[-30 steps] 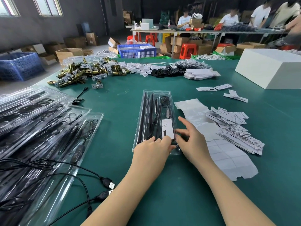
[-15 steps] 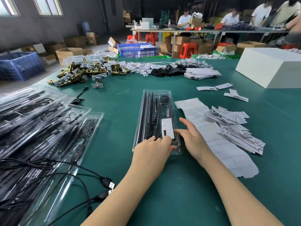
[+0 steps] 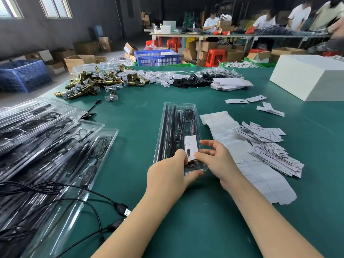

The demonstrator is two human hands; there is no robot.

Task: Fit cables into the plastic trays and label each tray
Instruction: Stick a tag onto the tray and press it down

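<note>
A clear plastic tray (image 3: pixel 179 127) lies lengthwise on the green table (image 3: pixel 204 220), right in front of the person, with black cables (image 3: pixel 168 131) fitted into its channels. A white label (image 3: pixel 191 146) sits on the tray's near half. The left hand (image 3: pixel 167 175) curls over the near end of the tray, fingers on top beside the label and the thumb hooked round the tray's near edge. The right hand (image 3: pixel 216 157) comes in from the other side, its fingertips pinching the label's right edge while the remaining fingers stay loosely spread. Just right of the tray lies a long strip of backing paper (image 3: pixel 242 155), and beyond that a heap of printed slips (image 3: pixel 271 146). To the left, filled trays (image 3: pixel 46 138) overlap in a stack, with loose USB cables (image 3: pixel 119 211) trailing across them.
</note>
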